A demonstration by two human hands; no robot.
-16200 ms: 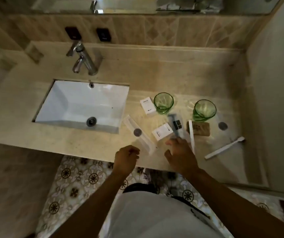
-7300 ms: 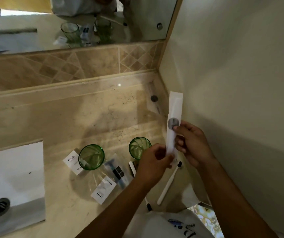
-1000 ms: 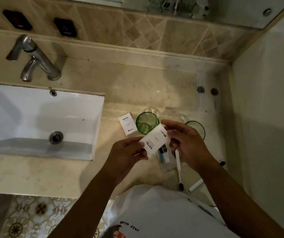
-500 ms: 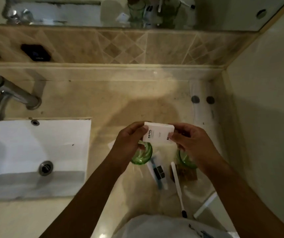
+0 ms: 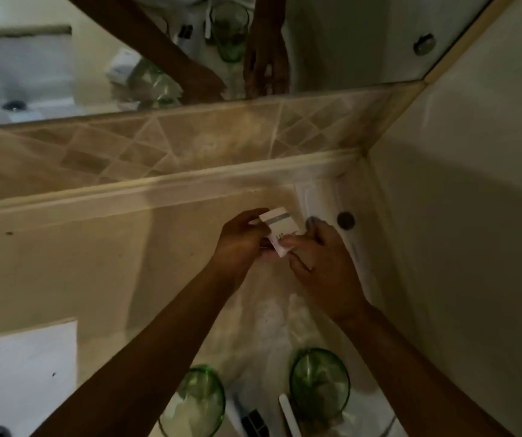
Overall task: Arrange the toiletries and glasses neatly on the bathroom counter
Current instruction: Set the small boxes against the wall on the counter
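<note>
A small white hotel box (image 5: 280,227) is gripped from both sides by my left hand (image 5: 240,238) and my right hand (image 5: 319,260), low over the beige counter (image 5: 95,263) near its back right corner. Just right of the box lie two long white packets (image 5: 324,197) with dark round stickers, flat against the side wall. Near the bottom edge stand two green glasses (image 5: 195,402) (image 5: 319,381). Between the glasses lie a clear sachet with a dark item (image 5: 253,419) and a white toothbrush handle (image 5: 289,414).
The white sink basin (image 5: 23,370) fills the lower left, its drain at the very corner. A tiled backsplash (image 5: 174,143) and a mirror (image 5: 64,58) rise behind the counter. A plain wall (image 5: 461,231) closes off the right side.
Both hands have carried the white box away from the glasses toward the back right corner of the counter, beside the white packets. The view has tilted up toward the mirror.
</note>
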